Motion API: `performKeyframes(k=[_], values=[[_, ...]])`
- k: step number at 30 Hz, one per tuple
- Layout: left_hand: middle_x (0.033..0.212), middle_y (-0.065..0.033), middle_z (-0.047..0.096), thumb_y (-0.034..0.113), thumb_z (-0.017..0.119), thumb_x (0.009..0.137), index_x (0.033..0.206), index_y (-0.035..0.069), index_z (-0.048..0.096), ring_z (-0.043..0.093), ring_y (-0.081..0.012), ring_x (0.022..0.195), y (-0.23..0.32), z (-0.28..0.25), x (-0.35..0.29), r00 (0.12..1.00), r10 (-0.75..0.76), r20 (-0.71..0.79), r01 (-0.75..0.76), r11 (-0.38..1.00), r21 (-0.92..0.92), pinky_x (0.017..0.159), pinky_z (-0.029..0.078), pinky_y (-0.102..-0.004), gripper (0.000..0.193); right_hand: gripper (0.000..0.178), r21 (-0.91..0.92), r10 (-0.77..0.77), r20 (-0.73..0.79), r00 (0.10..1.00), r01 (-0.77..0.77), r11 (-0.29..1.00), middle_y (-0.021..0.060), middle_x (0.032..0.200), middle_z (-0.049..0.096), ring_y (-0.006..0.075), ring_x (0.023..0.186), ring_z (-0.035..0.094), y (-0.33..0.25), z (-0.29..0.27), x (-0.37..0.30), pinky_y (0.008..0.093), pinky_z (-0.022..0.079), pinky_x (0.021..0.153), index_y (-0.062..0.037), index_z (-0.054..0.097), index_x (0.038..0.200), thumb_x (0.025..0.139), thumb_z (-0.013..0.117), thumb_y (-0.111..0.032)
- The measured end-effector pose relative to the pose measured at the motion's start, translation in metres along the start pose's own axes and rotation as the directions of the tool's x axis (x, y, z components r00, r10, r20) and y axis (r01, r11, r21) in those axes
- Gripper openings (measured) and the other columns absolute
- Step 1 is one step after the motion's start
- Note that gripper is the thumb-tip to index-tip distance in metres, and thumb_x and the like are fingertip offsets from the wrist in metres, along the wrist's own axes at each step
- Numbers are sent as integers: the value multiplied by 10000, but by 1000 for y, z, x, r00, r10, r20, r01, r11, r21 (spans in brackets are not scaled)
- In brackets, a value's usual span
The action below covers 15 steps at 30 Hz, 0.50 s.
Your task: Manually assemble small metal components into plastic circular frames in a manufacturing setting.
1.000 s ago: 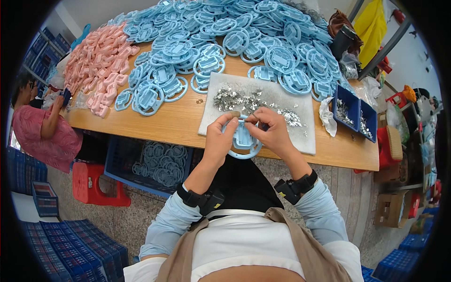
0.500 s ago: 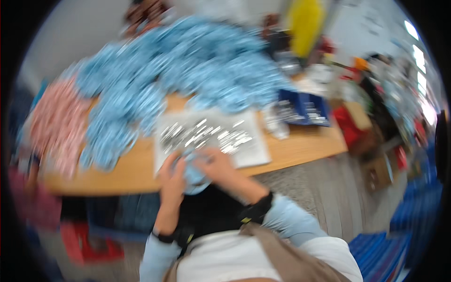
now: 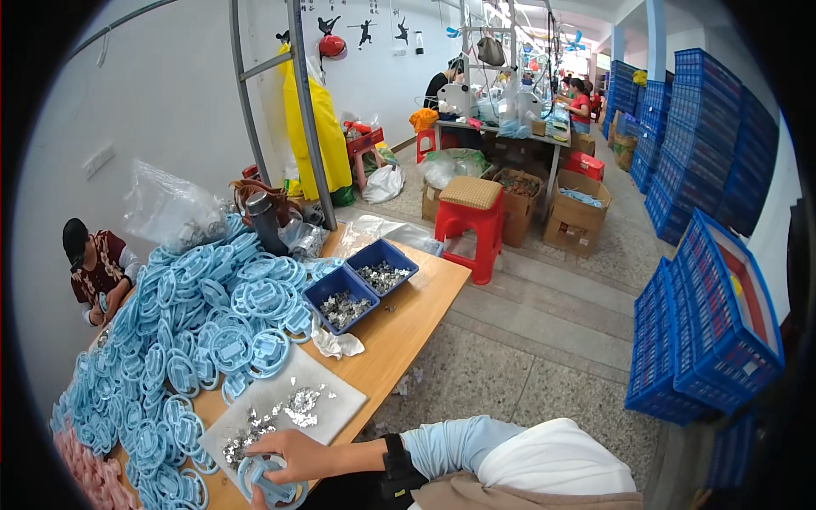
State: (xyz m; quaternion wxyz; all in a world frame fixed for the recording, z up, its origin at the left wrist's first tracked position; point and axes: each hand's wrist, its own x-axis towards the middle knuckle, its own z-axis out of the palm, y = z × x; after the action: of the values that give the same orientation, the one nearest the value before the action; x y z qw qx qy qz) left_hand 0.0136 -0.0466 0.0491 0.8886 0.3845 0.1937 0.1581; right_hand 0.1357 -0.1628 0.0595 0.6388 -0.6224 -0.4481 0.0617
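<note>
My right hand (image 3: pixel 293 456) is closed on a light blue round plastic ring piece (image 3: pixel 287 493) at the lower edge, thumb and fingers over its top. Of my left hand (image 3: pixel 257 500) only a sliver of skin shows beside the ring; its fingers are mostly cut off by the picture's edge. Just beyond my right hand lies a pale board (image 3: pixel 336 404) with small shiny metal pieces (image 3: pixel 302 406) scattered over it. A large heap of similar blue ring pieces (image 3: pixel 183 340) covers the table to the left.
Two blue bins (image 3: pixel 378 267) of metal pieces stand on the wooden table (image 3: pixel 416 302), near crumpled white paper (image 3: pixel 336 342). Pink pieces (image 3: pixel 89 476) lie lower left. A dark flask (image 3: pixel 265 223) stands behind. Beyond are a red stool (image 3: pixel 472 225), cartons and stacked blue crates (image 3: pixel 705 314). Other people sit farther off.
The view has swung right and up, bringing the room, stool and crates into sight. My hands now appear at the lower edge, the left nearly out of the picture; the blue ring piece stays held.
</note>
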Motion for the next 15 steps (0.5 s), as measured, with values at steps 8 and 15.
performKeyframes(k=[8, 15], values=[[1088, -126, 554, 173, 527, 854, 1176, -31, 482, 535, -200, 993, 4, 13, -25, 935, 354, 4, -308, 808, 503, 858, 424, -318, 384, 436, 125, -61, 25, 998, 58, 991, 162, 882, 611, 271, 800, 604, -3, 24, -5, 329, 476, 709, 22, 597, 1037, 638, 639, -149], [1121, -148, 551, 162, 484, 871, 1165, -59, 498, 519, -231, 1038, 11, 9, -45, 912, 408, 30, -351, 744, 569, 907, 394, -334, 368, 454, 102, -96, 184, 978, 78, 992, 171, 918, 597, 299, 793, 593, 2, 28, -8, 356, 471, 700, 14, 599, 1034, 635, 676, -189]])
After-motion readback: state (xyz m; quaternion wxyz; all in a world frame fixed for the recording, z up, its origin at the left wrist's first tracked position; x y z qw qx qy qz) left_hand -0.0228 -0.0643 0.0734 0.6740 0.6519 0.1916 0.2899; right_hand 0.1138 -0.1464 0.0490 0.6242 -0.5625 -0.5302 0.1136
